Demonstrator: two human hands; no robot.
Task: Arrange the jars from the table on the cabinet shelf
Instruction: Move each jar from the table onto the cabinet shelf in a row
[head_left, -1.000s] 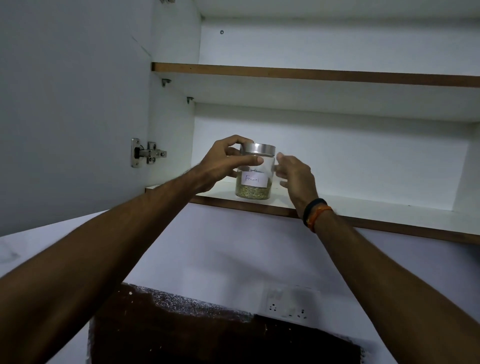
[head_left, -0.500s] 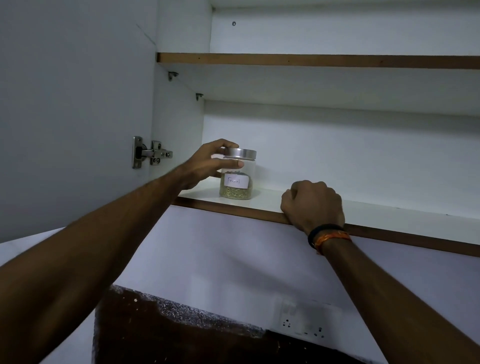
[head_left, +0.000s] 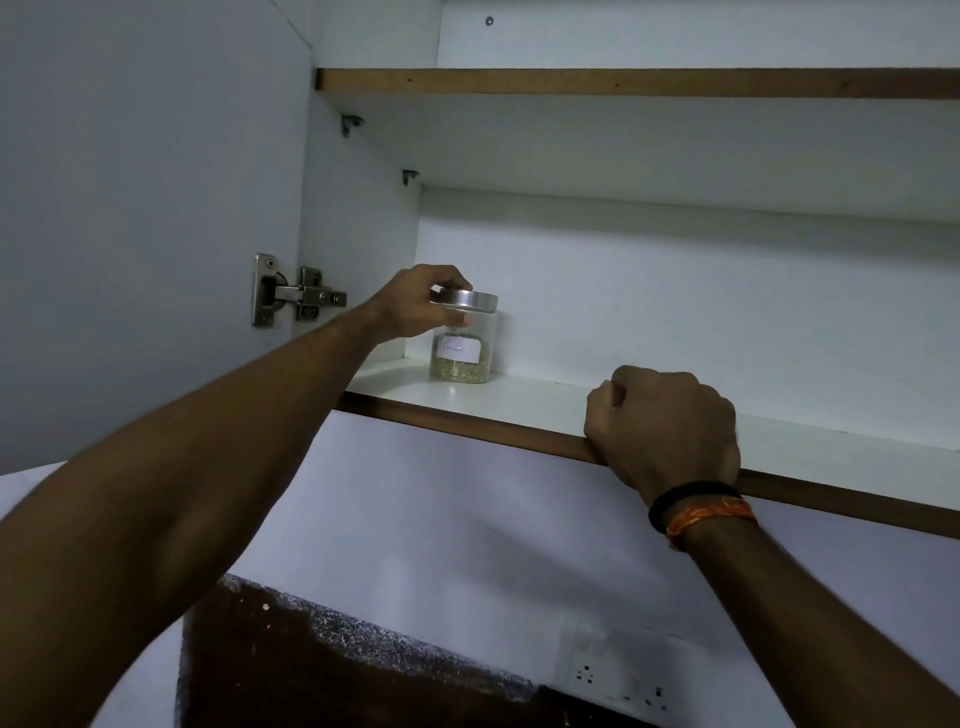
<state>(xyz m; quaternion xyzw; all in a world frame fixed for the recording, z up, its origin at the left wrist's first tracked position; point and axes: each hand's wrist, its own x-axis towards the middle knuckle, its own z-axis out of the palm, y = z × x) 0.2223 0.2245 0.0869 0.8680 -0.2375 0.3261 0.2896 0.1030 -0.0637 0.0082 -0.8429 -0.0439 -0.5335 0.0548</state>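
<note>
The left hand (head_left: 415, 306) grips the round silver metal lid of the clear glass jar (head_left: 461, 345), which stands upright on the white cabinet shelf (head_left: 545, 402) near its left wall. The right hand (head_left: 665, 423) rests on the shelf's brown front edge, fingers curled, holding nothing.

A small clear glass jar (head_left: 462, 340) with a flat, brushed-metal screw lid stands upright on the white cabinet shelf with a brown front edge (head_left: 519, 410), near the shelf's left end and close to the cabinet's left side wall. The jar is closed. Its lower part holds a layer of greenish-yellow seeds, and the upper part is see-through. A white paper label with handwritten lettering faces the camera across its front. The left hand (head_left: 415, 306) grips the jar by the lid's rim.
</note>
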